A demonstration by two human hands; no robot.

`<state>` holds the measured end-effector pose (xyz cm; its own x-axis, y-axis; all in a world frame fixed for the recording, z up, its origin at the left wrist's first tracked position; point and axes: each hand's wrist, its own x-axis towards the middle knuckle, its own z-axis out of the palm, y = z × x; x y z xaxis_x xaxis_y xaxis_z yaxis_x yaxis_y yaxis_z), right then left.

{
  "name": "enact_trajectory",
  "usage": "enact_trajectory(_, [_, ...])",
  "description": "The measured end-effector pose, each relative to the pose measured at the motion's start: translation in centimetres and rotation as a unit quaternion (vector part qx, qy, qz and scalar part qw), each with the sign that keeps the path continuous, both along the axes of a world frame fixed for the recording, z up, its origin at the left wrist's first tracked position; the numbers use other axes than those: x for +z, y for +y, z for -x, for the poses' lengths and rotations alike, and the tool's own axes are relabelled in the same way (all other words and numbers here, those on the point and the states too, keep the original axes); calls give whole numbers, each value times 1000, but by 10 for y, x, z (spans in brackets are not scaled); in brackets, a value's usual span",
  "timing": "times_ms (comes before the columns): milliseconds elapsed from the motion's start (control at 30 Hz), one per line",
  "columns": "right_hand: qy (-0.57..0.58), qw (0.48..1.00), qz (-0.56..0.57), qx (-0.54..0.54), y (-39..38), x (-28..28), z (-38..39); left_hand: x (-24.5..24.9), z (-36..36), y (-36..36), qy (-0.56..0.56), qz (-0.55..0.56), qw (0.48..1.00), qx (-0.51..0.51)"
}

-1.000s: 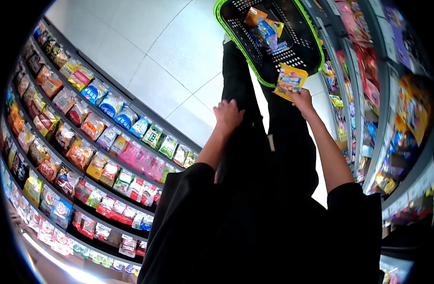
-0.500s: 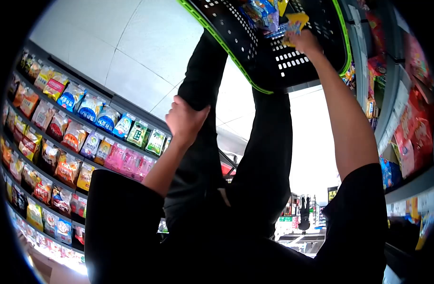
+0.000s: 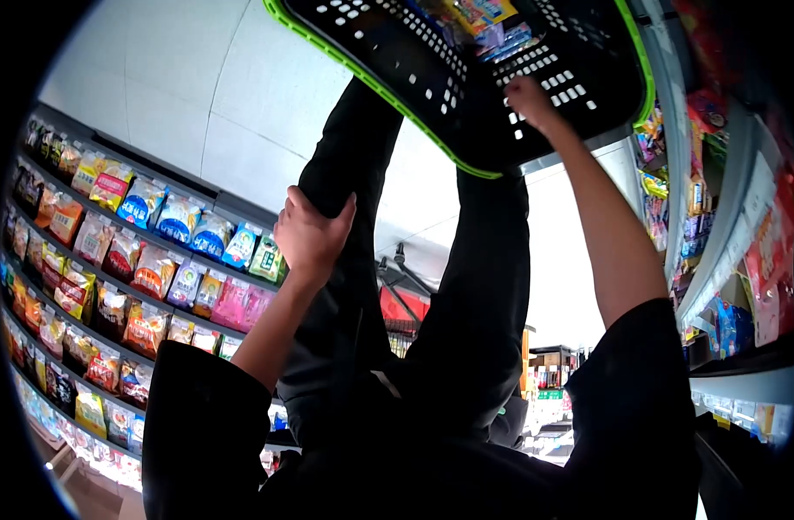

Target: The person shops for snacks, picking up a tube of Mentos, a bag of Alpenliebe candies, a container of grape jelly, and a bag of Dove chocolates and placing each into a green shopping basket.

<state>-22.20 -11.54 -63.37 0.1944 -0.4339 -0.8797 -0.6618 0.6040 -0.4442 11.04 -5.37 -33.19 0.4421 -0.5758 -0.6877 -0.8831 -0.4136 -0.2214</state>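
My left hand (image 3: 310, 232) rests on the knee of my black trouser leg (image 3: 349, 147), thumb spread away from the fingers and nothing held. Over the near part of a black shopping basket (image 3: 427, 95) with a bright green rim is my right hand (image 3: 530, 104), its fingers curled in and no packet showing in them. Deeper in the basket lie a yellow snack packet (image 3: 482, 12) and blue-purple packets (image 3: 511, 42), beyond my right fingertips. The basket's far end is cut off by the top of the view.
Shelves of bagged snacks (image 3: 178, 217) curve along the left. Another shelf (image 3: 735, 217) with hanging colourful packets runs close on the right, beside the basket. Pale floor tiles (image 3: 267, 78) lie between. A red thing (image 3: 406, 305) and dark bars show between my legs.
My right hand has let go of the yellow packet, which now lies in the basket, and has drawn back toward me. The view has shifted slightly; my left hand stays on the knee.
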Motion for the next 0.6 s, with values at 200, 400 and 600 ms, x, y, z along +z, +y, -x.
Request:
enact_trajectory(200, [-38, 999, -10, 8, -1, 78, -9, 10, 7, -25, -10, 24, 1000, 3])
enact_trajectory(400, [8, 997, 27, -73, 5, 156, -13, 18, 26, -37, -26, 36, 999, -6])
enact_trajectory(600, [-108, 952, -72, -277, 32, 353, 8, 34, 25, -27, 52, 56, 995, -61])
